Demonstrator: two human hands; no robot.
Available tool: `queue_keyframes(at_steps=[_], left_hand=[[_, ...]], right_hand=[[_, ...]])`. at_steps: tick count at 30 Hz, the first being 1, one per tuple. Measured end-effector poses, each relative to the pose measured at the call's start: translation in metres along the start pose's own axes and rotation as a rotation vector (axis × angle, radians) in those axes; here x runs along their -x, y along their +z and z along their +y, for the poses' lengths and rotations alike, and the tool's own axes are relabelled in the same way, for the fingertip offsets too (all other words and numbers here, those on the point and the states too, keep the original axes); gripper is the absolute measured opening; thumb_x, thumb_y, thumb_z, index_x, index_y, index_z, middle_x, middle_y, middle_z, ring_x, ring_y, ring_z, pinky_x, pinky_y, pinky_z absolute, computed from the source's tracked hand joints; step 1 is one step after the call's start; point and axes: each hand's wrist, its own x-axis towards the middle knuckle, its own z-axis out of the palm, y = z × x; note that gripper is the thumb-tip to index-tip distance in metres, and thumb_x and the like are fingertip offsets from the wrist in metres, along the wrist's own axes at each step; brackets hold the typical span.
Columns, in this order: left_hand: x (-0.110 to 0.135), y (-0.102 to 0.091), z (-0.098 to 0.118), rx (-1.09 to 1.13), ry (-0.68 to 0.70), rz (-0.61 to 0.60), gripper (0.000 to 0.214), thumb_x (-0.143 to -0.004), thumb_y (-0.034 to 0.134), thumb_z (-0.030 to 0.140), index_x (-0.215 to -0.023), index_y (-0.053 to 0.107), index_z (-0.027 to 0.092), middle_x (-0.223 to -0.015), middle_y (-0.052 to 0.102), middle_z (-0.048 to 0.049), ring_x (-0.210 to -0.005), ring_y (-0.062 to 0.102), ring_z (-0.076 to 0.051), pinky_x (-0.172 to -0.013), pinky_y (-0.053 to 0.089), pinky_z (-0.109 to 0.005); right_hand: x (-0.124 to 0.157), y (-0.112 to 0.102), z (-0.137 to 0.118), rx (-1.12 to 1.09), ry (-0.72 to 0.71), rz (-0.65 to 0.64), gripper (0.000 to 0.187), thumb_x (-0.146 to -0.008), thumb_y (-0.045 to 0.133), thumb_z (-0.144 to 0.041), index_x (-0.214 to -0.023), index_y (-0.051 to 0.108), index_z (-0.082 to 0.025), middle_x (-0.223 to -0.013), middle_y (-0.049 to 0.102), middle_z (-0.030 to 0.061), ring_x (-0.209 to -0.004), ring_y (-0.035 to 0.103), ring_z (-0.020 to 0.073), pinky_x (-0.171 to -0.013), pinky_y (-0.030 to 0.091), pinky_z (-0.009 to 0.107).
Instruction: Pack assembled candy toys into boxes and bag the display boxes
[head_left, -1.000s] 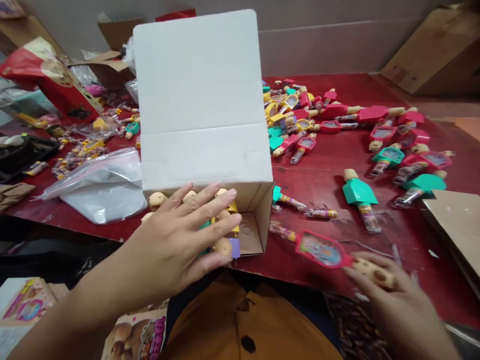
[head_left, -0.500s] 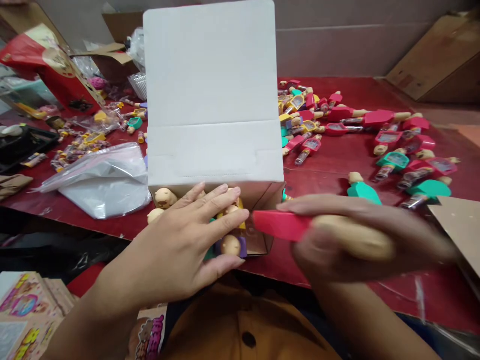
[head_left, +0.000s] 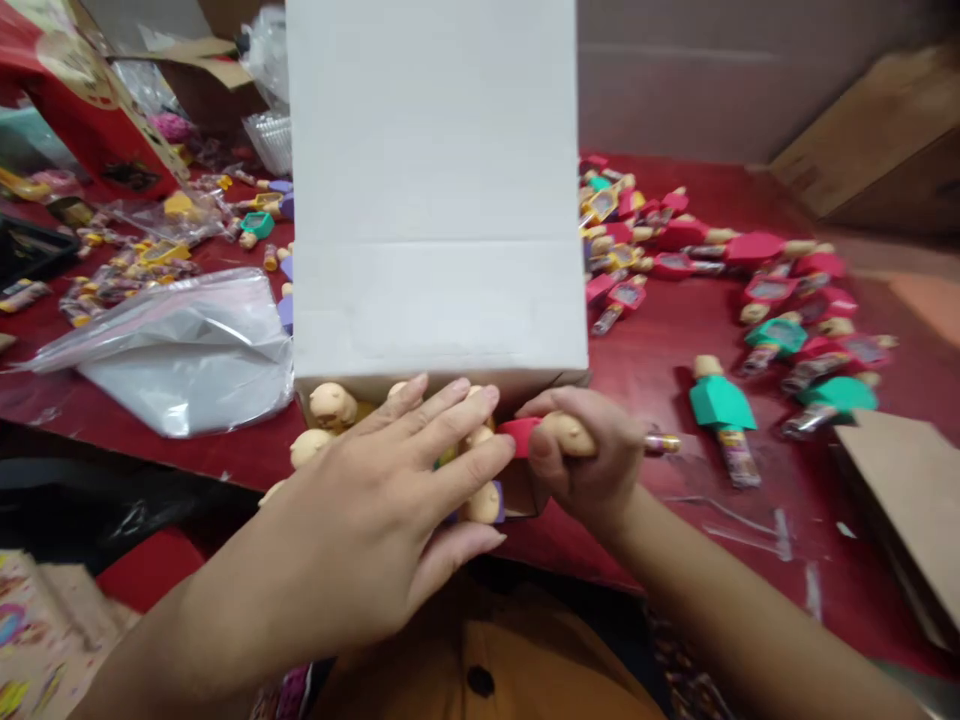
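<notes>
The person's left hand (head_left: pixel 367 510) lies spread, fingers apart, over a cluster of toy figures (head_left: pixel 334 403) with round tan heads, packed in the open end of a white cardboard carton (head_left: pixel 435 200) that lies on its side directly beyond the hands. The right hand (head_left: pixel 585 450) is just beside the left, nearly touching it, and pinches a red-topped toy figure (head_left: pixel 525 435) between thumb and fingers, with the figure's candy tube (head_left: pixel 664 443) sticking out to the right and its red end at the carton's mouth. Both hands are over a red tabletop (head_left: pixel 675 540). Left of the left hand lies a clear plastic bag (head_left: pixel 172 365). Right of the right hand stands out a teal-topped toy figure (head_left: pixel 724 405), with more red and teal figures scattered beyond it.
</notes>
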Motion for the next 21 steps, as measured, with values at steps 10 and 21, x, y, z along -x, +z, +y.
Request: queue_keyframes(at_steps=[10,21], left_hand=[[0.005,0.005,0.0,-0.036,-0.02,0.033,0.036,-0.093,0.042,0.038,-0.127,0.044,0.026,-0.143,0.038,-0.0043,-0.133,0.035,-0.021,-0.112,0.029,-0.046],[0.004,0.005,0.002,-0.01,-0.024,0.015,0.036,-0.093,0.041,0.038,-0.127,0.042,0.026,-0.144,0.037,-0.0046,-0.133,0.034,-0.021,-0.112,0.028,-0.046]], right_hand=[[0.012,0.003,-0.002,0.094,-0.106,0.055,0.018,-0.098,0.039,-0.026,-0.11,0.037,-0.012,-0.081,0.056,0.01,-0.066,0.057,0.0203,-0.057,0.048,0.031],[0.003,-0.008,0.011,0.198,-0.118,-0.019,0.01,-0.097,0.041,-0.027,-0.1,0.041,-0.017,-0.071,0.052,0.0025,-0.06,0.049,0.0172,-0.054,0.037,0.029]])
